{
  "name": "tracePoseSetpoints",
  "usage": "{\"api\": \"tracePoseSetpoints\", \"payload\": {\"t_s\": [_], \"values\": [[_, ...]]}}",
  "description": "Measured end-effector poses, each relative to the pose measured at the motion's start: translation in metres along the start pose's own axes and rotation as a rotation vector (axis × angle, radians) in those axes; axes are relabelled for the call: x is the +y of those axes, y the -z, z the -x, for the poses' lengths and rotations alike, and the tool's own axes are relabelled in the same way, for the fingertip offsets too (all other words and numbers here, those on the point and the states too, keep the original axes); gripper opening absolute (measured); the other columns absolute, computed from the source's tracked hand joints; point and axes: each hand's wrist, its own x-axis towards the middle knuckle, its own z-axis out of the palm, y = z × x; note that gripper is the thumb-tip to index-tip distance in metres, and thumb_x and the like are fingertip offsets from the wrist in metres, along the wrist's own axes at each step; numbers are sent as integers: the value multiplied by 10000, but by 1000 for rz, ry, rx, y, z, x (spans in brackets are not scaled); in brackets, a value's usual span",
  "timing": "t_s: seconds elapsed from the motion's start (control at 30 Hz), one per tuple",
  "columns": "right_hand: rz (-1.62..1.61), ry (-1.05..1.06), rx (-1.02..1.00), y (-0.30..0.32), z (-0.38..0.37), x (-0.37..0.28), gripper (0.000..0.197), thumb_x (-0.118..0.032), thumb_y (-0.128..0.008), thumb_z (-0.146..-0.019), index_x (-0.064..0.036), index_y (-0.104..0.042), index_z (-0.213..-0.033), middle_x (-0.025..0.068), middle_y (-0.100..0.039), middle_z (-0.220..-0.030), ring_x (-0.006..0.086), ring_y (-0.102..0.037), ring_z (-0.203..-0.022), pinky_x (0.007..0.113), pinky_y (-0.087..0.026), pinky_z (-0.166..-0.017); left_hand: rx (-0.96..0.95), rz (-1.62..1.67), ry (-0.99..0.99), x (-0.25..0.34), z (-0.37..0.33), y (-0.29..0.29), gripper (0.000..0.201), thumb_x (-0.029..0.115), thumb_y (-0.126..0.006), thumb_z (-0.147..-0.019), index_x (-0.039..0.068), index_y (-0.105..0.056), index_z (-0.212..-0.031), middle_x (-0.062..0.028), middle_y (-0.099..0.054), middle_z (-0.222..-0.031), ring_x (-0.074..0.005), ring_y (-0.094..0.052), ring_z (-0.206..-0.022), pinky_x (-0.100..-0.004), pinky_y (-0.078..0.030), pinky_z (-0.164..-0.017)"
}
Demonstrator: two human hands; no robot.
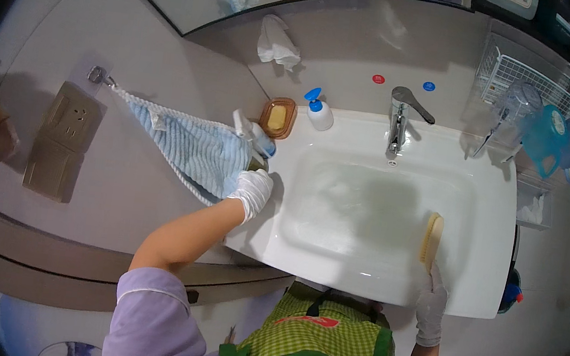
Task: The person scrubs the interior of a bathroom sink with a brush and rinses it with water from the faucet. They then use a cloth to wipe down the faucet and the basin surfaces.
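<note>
Evidently largest, white sink (pixel 330 270): the place of work; its front rim is nearest the wearer.
Water (pixel 358 215): pale and slightly cloudy, it seems to stand in the basin — so filling looks done, draining does not.
Striped blue towel (pixel 193 147): hanging from a wall hook, behind the left hand.
Faucet (pixel 396 131): no stream that I can make out, so running water appears finished or paused.
Right hand (pixel 431 311): gloved, fingers grasping the near end of the brush over the basin's right side.
Left hand (pixel 254 188): gloved too, at the sink's left edge, fingers by an olive object (pixel 256 164); whether they grip it, I cannot tell.
Brush (pixel 432 240): at the basin's right side, bristles facing left — picked up, though contact with the water is unclear. Any brushing seems at an early stage or between strokes, with rinsing probably left.
Pump bottle (pixel 320 115): upright behind the basin, apart from the 2 hands.
Soap (pixel 277 118): lying in its brown dish, unheld.
</note>
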Motion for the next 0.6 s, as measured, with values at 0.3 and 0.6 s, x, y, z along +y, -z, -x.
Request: {"api": "tracePoseSetpoints", "payload": {"t_s": [0.3,0.6], "values": [[151,103,32,-2,-19,24,462,-15,-483,-949,-59,-524,-1408,125,-700,-1105,131,-627,-857,275,-501,-821,9,531,96,-25,2,64,313,270,-613,-912,34,-554,-1108,-209,-670,-970,-334,-690,-849,-464,-549,-748],[101,112,9,10,-7,-3,484,-3,-488,-912,-8,-518,-1395,165,-662,-1246,177,-633,-1043,280,-482,-908,263,239,178,24,-108,52,326,273,-725,-812,132,-643,-1094,-121,-619,-1015,-320,-611,-959,-443,-491,-832]]}}
